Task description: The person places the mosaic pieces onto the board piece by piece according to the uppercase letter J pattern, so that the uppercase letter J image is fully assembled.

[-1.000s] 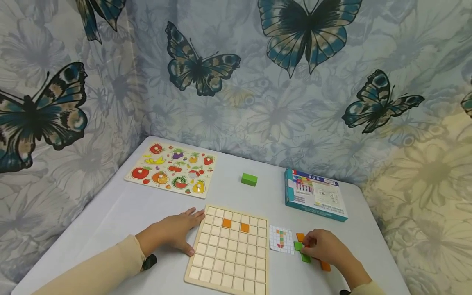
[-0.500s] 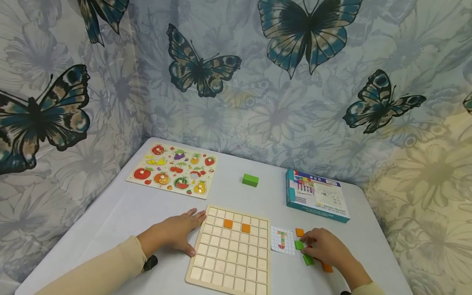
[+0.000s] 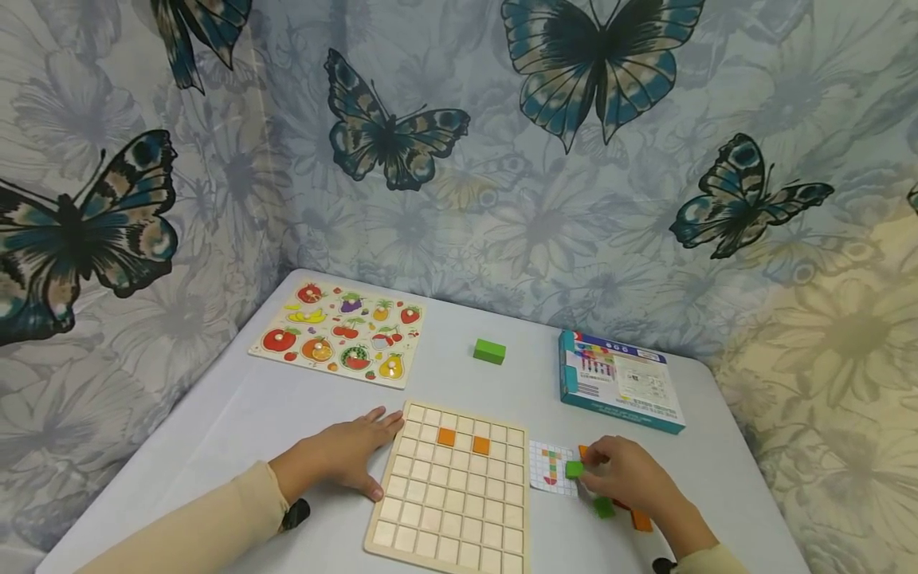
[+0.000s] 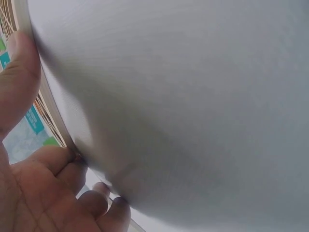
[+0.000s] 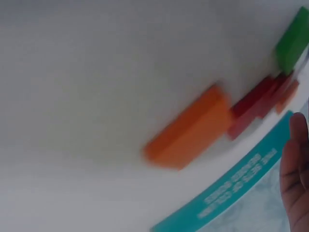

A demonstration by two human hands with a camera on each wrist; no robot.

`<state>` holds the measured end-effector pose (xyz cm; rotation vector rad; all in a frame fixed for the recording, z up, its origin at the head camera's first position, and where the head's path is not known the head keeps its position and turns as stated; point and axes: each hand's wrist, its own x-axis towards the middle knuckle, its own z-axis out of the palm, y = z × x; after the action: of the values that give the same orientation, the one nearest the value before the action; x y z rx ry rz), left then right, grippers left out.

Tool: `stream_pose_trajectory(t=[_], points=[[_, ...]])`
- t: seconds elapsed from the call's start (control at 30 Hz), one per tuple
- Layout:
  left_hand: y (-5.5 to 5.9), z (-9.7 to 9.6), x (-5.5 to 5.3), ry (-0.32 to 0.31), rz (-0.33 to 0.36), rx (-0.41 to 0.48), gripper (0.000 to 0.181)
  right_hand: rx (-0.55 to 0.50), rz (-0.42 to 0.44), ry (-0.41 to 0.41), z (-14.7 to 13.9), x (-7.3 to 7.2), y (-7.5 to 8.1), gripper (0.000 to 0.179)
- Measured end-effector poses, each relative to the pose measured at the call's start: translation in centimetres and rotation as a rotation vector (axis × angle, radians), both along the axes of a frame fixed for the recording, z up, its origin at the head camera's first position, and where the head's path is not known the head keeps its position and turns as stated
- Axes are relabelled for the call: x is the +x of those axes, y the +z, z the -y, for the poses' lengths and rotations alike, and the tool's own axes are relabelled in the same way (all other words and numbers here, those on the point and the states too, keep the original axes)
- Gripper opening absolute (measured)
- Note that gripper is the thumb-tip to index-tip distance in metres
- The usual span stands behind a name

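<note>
My left hand (image 3: 346, 454) rests against the left edge of a wooden grid board (image 3: 436, 498), fingers and thumb spread. In the left wrist view, the thumb (image 4: 21, 72) and fingertips touch the board's rim. Two orange square tiles (image 3: 446, 437) sit in the board's upper cells. Over the right edge of a small printed pattern card (image 3: 541, 481), my right hand (image 3: 631, 476) pinches a green square tile (image 3: 574, 469). Another green tile (image 3: 604, 507) and orange pieces (image 3: 641, 520) lie by that hand. Red pieces (image 5: 256, 101) show in the right wrist view, partly hidden from the head view.
A fruit peg puzzle (image 3: 337, 333) lies at the back left of the white table (image 3: 301, 399). A green block (image 3: 489, 351) stands at the back middle. At the back right is a flat teal-edged box (image 3: 622, 383). Butterfly-printed curtains (image 3: 545, 215) hang behind.
The right hand has taken up a green tile from the pile and moved it slightly left, toward the card. The left hand stays at the board's edge.
</note>
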<state>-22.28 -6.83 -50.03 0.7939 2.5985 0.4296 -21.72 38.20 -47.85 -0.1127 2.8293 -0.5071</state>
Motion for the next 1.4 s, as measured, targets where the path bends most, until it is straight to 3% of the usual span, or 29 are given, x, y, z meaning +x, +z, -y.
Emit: stream_pose_trajectory(t=[0.17,0.4,0.53,0.73,0.97,1.17,1.4], points=[[0.4,-0.1,0.0,0.001,-0.002,0.004,0.114,-0.080,-0.070,0.065,3.1,-1.1,0.0,0.024],[0.7,-0.1,-0.3,-0.001,-0.013,0.009,0.114,-0.131,-0.174,0.338,9.4,-3.0,0.1,0.019],[0.6,0.0,-0.6,-0.007,-0.023,-0.015,0.115,-0.097,-0.212,0.430,12.4,-4.1,0.0,0.018],[0.6,0.1,-0.6,0.006,-0.023,-0.036,0.116,-0.060,-0.181,0.447,14.8,-4.9,-0.9,0.018],[0.2,-0.1,0.3,-0.006,-0.008,-0.013,0.115,0.000,-0.161,0.460,15.1,-4.1,-1.9,0.021],[0.1,-0.2,0.3,0.002,-0.001,-0.008,0.115,-0.008,-0.193,0.495,15.5,-4.0,-1.6,0.024],[0.0,-0.1,0.1,0.009,0.004,0.003,0.115,-0.001,-0.206,0.471,15.9,-4.0,-1.3,0.029]])
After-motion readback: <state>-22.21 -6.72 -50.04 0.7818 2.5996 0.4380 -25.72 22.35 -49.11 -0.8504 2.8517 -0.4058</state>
